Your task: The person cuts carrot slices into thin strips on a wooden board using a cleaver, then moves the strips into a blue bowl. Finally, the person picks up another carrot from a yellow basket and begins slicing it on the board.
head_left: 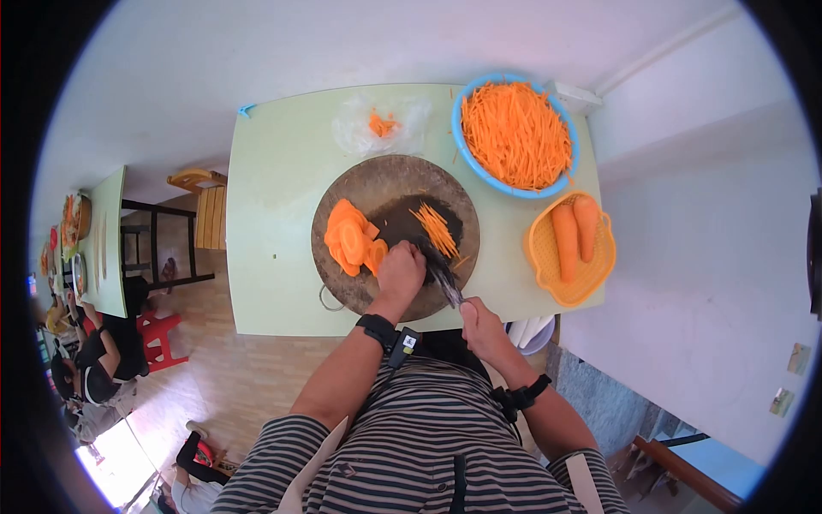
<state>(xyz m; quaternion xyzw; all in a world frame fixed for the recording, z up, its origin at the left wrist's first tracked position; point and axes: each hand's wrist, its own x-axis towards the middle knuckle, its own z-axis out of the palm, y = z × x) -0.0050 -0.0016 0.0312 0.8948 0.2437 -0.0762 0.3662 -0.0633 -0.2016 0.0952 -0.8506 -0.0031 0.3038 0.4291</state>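
A round dark wooden cutting board (368,184) lies on a pale green table (274,214). On its left side is a pile of carrot slices (349,237); thin carrot strips (437,230) lie near its middle. My left hand (401,270) presses down on carrot slices at the board's near edge. My right hand (481,325) grips the handle of a knife (445,281), whose blade points toward the left hand's fingers.
A blue basket (462,150) full of shredded carrot stands at the table's far right. An orange basket (541,257) holds two whole carrots (574,233). A plastic bag (355,128) with carrot scraps lies behind the board. People sit at another table far left.
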